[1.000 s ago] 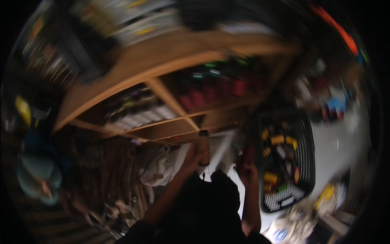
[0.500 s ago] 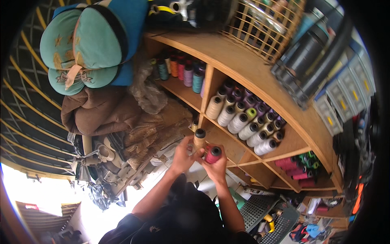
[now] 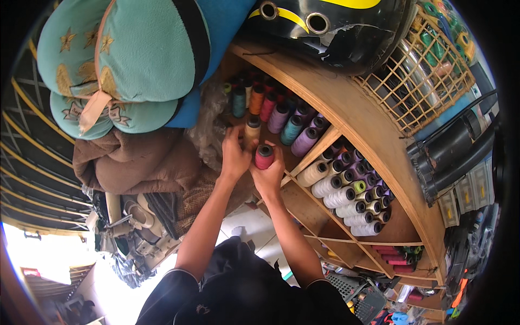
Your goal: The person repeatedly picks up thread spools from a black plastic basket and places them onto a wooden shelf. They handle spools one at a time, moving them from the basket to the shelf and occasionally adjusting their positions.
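Note:
My left hand (image 3: 235,156) is closed around a beige thread spool (image 3: 252,129) with a dark top. Beside it, my right hand (image 3: 269,174) grips a crimson thread spool (image 3: 264,157), its black end turned up toward me. Both hands are at the front of the upper-left shelf compartment. Behind them stand spools in several colours, among them an orange spool (image 3: 256,100), a teal spool (image 3: 291,130) and a purple spool (image 3: 305,142).
A wooden divider (image 3: 318,150) separates this compartment from one of white spools (image 3: 340,197). Clear plastic wrap (image 3: 208,122) hangs at the left, next to brown cloth (image 3: 135,162) and teal caps (image 3: 146,49). On the shelf top sit a black helmet (image 3: 346,32) and a wicker basket (image 3: 420,70).
Both hands have gone up and leftward with their spools, from before the lower shelves to the upper-left compartment. The view has shifted, bringing the caps and helmet closer.

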The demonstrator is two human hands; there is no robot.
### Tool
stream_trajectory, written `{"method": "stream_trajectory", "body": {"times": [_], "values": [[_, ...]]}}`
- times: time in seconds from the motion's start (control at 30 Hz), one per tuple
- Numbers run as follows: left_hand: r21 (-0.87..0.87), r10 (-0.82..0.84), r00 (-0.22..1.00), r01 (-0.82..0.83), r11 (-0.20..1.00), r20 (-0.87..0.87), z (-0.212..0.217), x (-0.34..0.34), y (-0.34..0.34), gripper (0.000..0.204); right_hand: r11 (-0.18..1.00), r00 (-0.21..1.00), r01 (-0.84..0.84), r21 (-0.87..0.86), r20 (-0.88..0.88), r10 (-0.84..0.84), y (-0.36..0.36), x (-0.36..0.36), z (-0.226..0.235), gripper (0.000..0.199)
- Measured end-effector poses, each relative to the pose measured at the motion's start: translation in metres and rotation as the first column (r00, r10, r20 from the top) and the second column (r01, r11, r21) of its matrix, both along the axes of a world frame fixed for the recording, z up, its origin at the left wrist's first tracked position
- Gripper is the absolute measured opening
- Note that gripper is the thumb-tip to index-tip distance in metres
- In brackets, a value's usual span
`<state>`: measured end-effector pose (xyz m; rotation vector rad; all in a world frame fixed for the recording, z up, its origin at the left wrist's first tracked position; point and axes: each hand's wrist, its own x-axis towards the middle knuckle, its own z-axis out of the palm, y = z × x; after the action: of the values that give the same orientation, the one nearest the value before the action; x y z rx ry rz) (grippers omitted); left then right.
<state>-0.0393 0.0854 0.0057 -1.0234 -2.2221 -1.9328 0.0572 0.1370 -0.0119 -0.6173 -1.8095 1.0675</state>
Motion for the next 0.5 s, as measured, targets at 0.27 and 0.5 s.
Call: {"method": "stream_trajectory", "body": {"times": [0.27, 0.5], "values": [[-0.070, 0.186, 0.983, -0.184, 0.980, 0.009, -0.031, -0.043, 0.052, 0.043, 0.988, 0.993, -0.002, -0.156, 0.119, 0.021, 0.003, 0.023, -0.013, 0.039], [-0.017, 0.213, 0.976, -0.213, 0.977, 0.041, -0.035, -0.047, 0.071, 0.043, 0.970, 0.996, 0.013, -0.244, 0.087, 0.009, 0.004, 0.021, -0.021, 0.041]]}}
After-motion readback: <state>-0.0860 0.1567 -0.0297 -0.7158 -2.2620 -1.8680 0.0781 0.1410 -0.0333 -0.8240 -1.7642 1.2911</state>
